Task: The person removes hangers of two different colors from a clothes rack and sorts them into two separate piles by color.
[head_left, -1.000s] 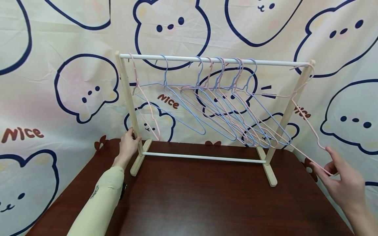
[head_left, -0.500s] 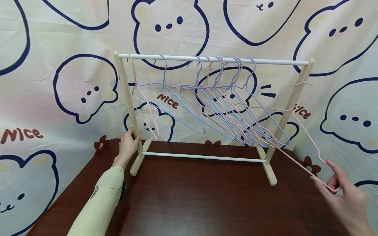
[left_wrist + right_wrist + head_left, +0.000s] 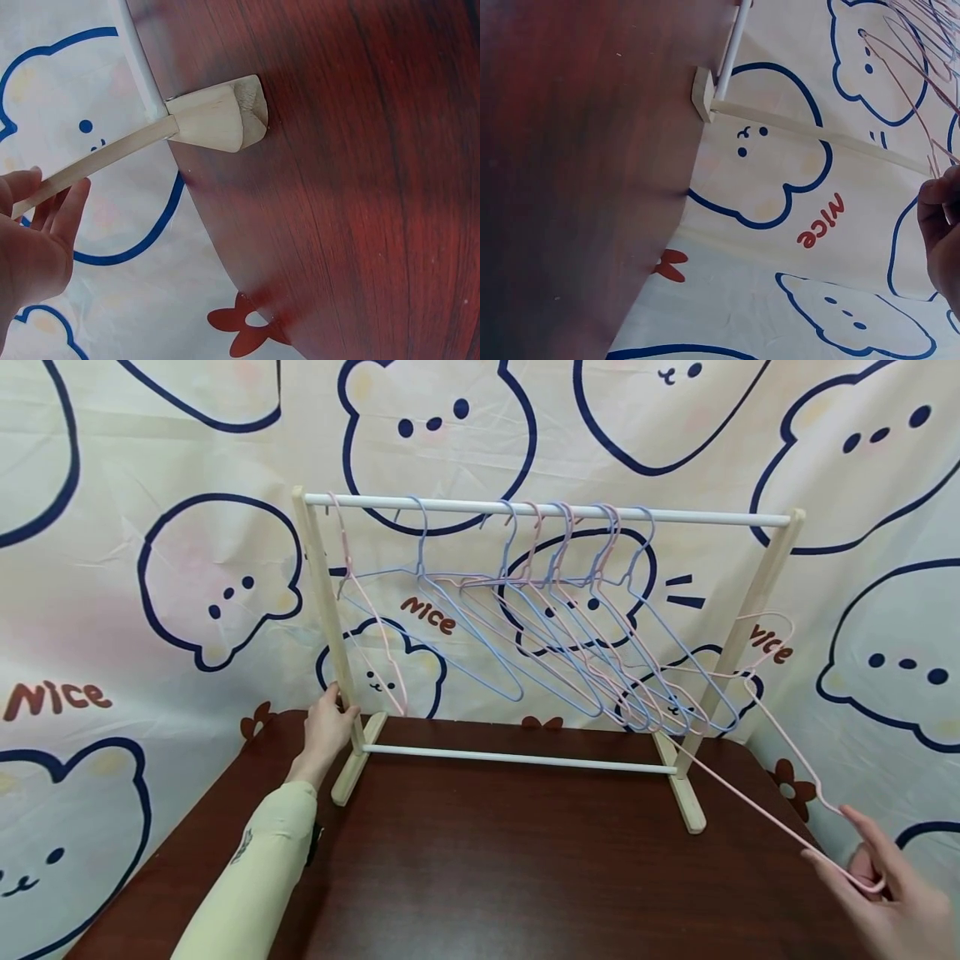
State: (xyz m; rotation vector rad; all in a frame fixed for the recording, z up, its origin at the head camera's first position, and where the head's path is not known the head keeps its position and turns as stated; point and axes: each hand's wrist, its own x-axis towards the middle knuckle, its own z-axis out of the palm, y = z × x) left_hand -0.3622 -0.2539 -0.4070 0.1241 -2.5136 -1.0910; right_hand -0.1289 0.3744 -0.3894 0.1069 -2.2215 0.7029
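Observation:
My left hand [image 3: 326, 732] grips the left wooden post [image 3: 318, 581] of a small clothes rack, low down near its foot. The left wrist view shows the thumb and fingers around that post [image 3: 112, 150]. At the right, my right hand [image 3: 892, 885] pinches a pink wire clothes hanger [image 3: 750, 801] by one corner between thumb and fingers. Its hook points up beside the rack's right post [image 3: 765, 568], below the top rail [image 3: 712, 518], and its far end overlaps the hung hangers. In the right wrist view only part of my hand [image 3: 945, 232] shows at the edge.
Several blue and pink hangers [image 3: 517, 602] hang from the rail, bunched right of centre. One pink hanger [image 3: 386, 652] hangs at the far left. A white lower bar [image 3: 517, 760] joins the feet on the dark wooden table [image 3: 487, 860]. A bear-print cloth [image 3: 202, 568] stands close behind.
The pink hanger in my right hand has come down from the rail's right end, its hook now well below it. My right hand has moved down and slightly right. The left hand stays put.

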